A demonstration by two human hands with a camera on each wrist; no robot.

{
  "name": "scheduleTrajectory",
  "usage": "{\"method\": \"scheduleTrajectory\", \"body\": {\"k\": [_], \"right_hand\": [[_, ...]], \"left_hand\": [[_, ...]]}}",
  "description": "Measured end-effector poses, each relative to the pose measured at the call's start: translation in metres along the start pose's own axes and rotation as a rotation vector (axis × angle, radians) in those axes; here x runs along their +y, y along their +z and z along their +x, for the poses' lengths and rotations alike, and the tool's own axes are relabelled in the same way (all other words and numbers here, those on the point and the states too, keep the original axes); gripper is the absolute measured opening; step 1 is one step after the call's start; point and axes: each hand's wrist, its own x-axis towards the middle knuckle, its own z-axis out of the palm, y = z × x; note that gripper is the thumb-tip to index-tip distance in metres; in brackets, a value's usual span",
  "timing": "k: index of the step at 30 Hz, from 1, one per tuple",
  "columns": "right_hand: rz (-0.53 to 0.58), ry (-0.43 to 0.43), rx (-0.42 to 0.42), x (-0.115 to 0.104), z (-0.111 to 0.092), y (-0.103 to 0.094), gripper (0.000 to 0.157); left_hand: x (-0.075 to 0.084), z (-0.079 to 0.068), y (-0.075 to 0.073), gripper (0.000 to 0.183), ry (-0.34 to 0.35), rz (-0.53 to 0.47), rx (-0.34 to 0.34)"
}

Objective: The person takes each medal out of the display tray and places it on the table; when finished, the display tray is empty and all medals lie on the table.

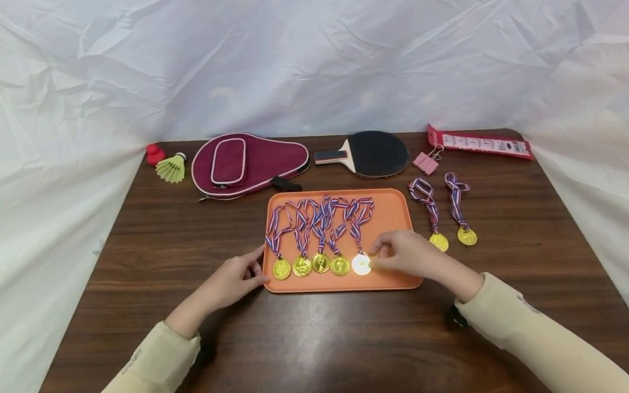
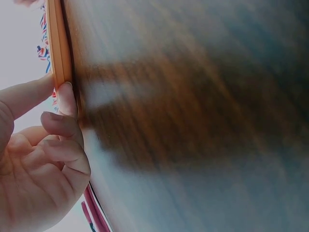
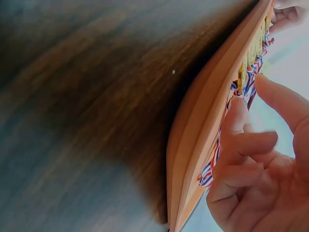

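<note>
An orange tray [image 1: 394,215] bears several gold medals on striped red, white and blue ribbons, lined up along its front. With thumb and fingertips, my left hand [image 1: 238,277] grips the tray's left edge; the left wrist view shows the pinch on the rim [image 2: 59,43]. Over the tray's right half, my right hand [image 1: 407,254] pinches at the right edge of the rightmost medal [image 1: 360,264], which shines with glare. Its thumb and index finger lie close around that medal [image 3: 240,79] in the right wrist view, where the exact contact is partly hidden.
Two more medals [image 1: 466,236] [image 1: 438,242] lie right of the tray. Behind it are a maroon paddle case [image 1: 274,160], a black table tennis paddle [image 1: 379,153], pink binder clips [image 1: 426,162], a red package [image 1: 479,143], a yellow shuttlecock [image 1: 171,168] and a red object [image 1: 155,153].
</note>
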Motion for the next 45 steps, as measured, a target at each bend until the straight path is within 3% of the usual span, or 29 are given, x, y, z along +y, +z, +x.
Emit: {"method": "scheduleTrajectory", "body": {"k": [20,27,37,45], "right_hand": [[-0.040,-0.018,-0.066,-0.004,0.010,0.007,0.023],[0.010,-0.028,-0.073,0.000,0.010,0.006,0.017],[0.065,-0.007,-0.027,-0.002,0.005,-0.004,0.010],[0.054,-0.013,0.066,-0.002,-0.003,-0.017,0.010]], "left_hand": [[-0.001,0.001,-0.001,0.067,0.003,0.002,0.001],[-0.001,0.001,-0.001,0.067,0.011,0.005,0.000],[0.000,0.001,-0.002,0.068,-0.006,0.005,-0.006],[0.000,0.001,-0.001,0.068,0.005,0.011,-0.004]]}}
